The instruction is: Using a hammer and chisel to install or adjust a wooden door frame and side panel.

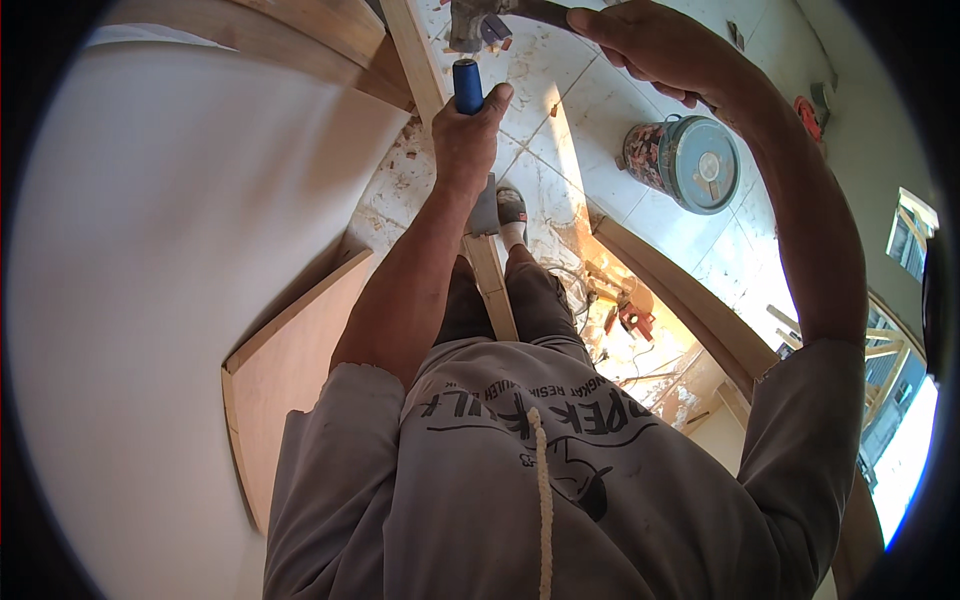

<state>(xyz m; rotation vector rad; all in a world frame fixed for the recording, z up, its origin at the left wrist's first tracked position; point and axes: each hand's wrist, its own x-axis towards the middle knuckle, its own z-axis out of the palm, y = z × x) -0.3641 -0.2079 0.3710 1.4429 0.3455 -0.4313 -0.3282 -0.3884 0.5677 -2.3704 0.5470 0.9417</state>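
Observation:
My left hand (466, 148) is closed round a chisel, whose blue handle (467, 88) sticks up out of the fist. Below the fist its wide flat metal blade (484, 208) meets a long wooden beam (489, 284) that runs between my legs. My right hand (640, 48) grips the dark shaft of a hammer, with the arm raised and bent. The hammer's metal head (467, 27) hangs just beyond the butt of the chisel handle, with a small gap showing between them.
A lidded bucket (703, 165) stands on the tiled floor to the right. A long board (670, 285) slants past my right side, near a red-orange tool (635, 318) among shavings. A wooden panel (290, 355) leans at the white wall (200, 220) on the left.

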